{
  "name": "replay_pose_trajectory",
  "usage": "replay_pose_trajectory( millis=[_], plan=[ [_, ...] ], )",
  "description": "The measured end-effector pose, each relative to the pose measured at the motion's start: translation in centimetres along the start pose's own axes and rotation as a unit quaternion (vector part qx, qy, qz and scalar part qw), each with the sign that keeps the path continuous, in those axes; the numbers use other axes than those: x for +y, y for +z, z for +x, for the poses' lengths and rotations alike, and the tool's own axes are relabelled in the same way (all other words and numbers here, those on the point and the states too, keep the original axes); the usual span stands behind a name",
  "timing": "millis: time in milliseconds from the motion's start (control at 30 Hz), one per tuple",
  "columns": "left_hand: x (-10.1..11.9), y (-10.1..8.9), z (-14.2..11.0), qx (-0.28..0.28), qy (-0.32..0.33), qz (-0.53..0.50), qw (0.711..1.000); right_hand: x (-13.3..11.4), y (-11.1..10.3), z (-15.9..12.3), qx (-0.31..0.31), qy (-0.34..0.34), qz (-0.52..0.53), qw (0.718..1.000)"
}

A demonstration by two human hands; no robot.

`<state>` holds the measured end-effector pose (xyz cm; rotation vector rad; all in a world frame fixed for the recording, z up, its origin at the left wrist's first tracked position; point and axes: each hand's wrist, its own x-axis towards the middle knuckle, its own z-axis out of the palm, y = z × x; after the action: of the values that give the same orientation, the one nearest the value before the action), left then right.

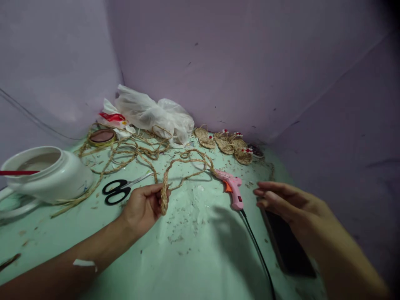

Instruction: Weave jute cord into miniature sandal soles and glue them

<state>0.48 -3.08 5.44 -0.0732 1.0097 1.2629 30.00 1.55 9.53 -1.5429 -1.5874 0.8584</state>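
Observation:
My left hand (142,205) pinches a doubled-over end of braided straw cord (164,196) above the table. From there the cord loops away over the tabletop toward a pink hot glue gun (233,187), which lies on its side with an orange trigger. My right hand (290,208) hovers to the right of the glue gun, fingers stretched out and nothing visible in them. Beneath it lies a dark phone (287,246), partly covered by the hand. Black-handled scissors (118,191) rest left of my left hand, blades pointing toward the cord.
At left stands a white pot (68,175) with a red stick across its mouth. More braided cord (131,152) lies tangled behind the scissors, near a clear plastic bag (156,114). Small woven slippers with red and white beads (225,143) sit by the wall. A black cable (259,250) runs frontward.

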Motion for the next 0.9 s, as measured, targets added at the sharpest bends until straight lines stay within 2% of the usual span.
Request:
replay_pose_trajectory(
  millis=[100,267,400,533,600,733,800,900],
  plan=[
    [0.2,-0.1,0.1,0.003,0.005,-0.012,1.0,-0.7,2.0,1.3,-0.008,0.056,-0.119,0.991],
    [0.3,0.0,0.1,0.009,0.004,-0.027,1.0,1.3,5.2,3.2,-0.049,0.117,-0.199,0.972],
    [0.3,0.2,0.1,0.018,0.002,-0.034,0.999,2.4,6.2,3.9,-0.063,0.192,-0.161,0.966],
    [0.2,0.2,0.2,0.022,0.005,-0.031,0.999,2.2,6.7,3.6,-0.05,0.261,-0.027,0.964],
    [0.2,0.2,0.2,0.023,0.008,-0.029,0.999,1.8,6.6,3.0,-0.015,0.255,0.054,0.965],
    [0.2,0.1,0.3,0.026,0.016,-0.028,0.999,0.6,5.5,1.3,0.044,0.183,0.185,0.965],
    [0.2,0.2,0.4,0.029,0.023,-0.027,0.999,0.0,4.9,0.4,0.075,0.144,0.227,0.96],
    [0.0,0.1,0.3,0.016,0.035,-0.006,0.999,-0.4,4.2,-1.0,0.152,0.076,0.26,0.95]
  ],
)
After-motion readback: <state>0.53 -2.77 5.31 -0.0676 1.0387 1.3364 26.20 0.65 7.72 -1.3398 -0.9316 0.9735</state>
